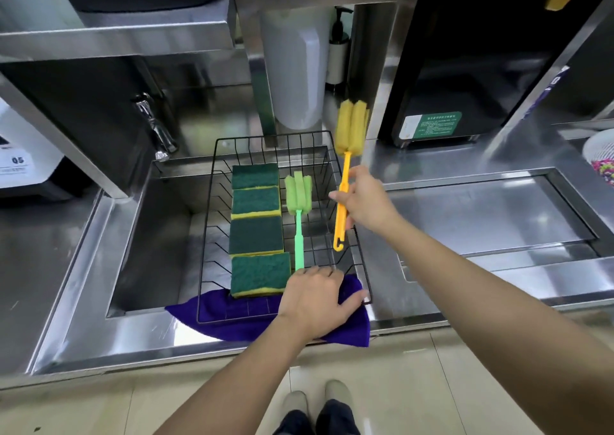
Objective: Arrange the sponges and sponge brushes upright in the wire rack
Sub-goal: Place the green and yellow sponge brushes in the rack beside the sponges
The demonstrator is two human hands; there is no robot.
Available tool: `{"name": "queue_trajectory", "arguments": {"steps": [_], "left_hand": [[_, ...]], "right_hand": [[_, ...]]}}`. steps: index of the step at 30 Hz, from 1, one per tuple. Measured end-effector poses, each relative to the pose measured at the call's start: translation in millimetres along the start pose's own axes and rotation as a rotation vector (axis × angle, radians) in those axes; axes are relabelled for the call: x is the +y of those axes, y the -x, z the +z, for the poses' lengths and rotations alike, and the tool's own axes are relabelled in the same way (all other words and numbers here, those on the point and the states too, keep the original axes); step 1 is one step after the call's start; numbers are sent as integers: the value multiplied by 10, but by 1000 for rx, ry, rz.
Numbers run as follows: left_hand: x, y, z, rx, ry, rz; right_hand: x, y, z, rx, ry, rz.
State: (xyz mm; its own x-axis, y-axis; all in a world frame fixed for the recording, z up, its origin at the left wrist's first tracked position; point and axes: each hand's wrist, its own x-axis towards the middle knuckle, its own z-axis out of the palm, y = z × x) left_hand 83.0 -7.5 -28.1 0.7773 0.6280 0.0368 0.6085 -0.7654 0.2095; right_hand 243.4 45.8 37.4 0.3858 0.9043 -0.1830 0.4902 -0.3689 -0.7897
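Four sponges [257, 228] stand in a row along the wire rack's [212, 208] left side, the green brush [298, 208] beside them. The right hand [365, 202] grips the yellow brush [345, 169] over the open right edge; the left hand [315, 298] rests, fingers spread, on the near rim.

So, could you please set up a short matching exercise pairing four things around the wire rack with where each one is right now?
Things:
1. yellow sponge brush
2. green sponge brush
3. four green-and-yellow sponges
4. purple cloth

Places:
A. lined up on edge in a row along the rack's left part
B. spread under the near end of the wire rack
C. lifted over the rack's right side in the right hand
D. lying in the rack, handle end at the left hand

Pairs: 1-C, 2-D, 3-A, 4-B
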Motion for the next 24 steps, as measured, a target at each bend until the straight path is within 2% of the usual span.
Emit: {"name": "queue_trajectory", "arguments": {"steps": [6,12,24], "left_hand": [[-58,124,-21,42,32,67],[-75,144,-52,88,87,104],[-59,170,-80,170,142,106]], "right_hand": [[-17,121,473,-113,328,-40],[52,114,653,-112,632,-38],[177,94,734,-243,806,27]]}}
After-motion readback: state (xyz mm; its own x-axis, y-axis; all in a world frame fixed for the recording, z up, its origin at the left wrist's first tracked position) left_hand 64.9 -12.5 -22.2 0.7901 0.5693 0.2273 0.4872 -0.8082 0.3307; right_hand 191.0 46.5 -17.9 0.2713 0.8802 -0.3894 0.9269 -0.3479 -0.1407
